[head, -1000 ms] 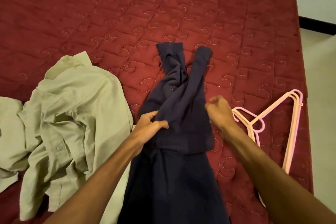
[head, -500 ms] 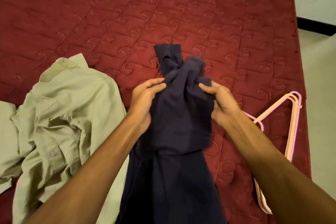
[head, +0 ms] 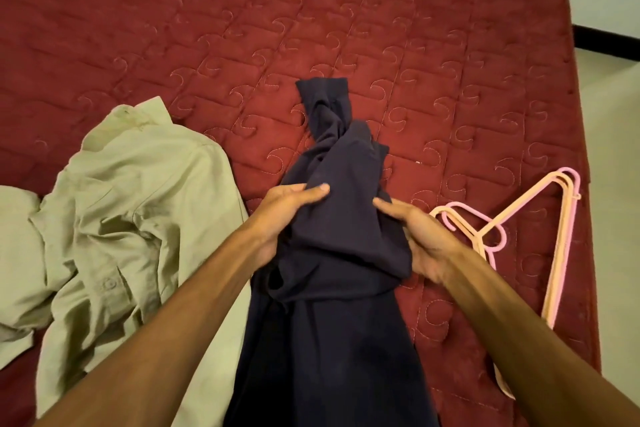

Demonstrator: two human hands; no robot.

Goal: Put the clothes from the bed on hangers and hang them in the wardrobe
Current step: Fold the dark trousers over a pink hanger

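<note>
The left grip (head: pixel 287 215), a bare hand, holds the navy garment (head: pixel 332 253). Its thumb lies flat on top of the cloth and its fingers are tucked beneath a fold. The right grip (head: pixel 419 239) holds the same garment from the other side, its thumb stretched along the edge of the fold and its other fingers hidden under the fabric. The bunched, folded part of the garment sits between the two grips. It is a dark, matte, smooth weave with soft creases.

Beyond the grips the cloth narrows into a twisted rope-like length that ends in a flat squared cuff lying on the bed (head: pixel 346 28). Nearer than the grips, a long broad panel runs down between the forearms to the lower edge of the view.

The bed cover is deep red and velvety, quilted in brick-shaped blocks, each stitched with a pale curl.

Outward of the left grip, just beside that forearm, lies a crumpled pale green shirt (head: pixel 131 218). It is a thin woven cloth, heavily wrinkled, with a collar at its far end and a small round button (head: pixel 110 283) on its front.

Outward of the right grip, close to the wrist, a few thin plastic hangers (head: pixel 561 253) in pink and peach lie stacked flat on the cover. They are triangular frames, and their curved hooks point toward the grip. Past them, the bed edge meets a pale smooth floor (head: pixel 616 184).
</note>
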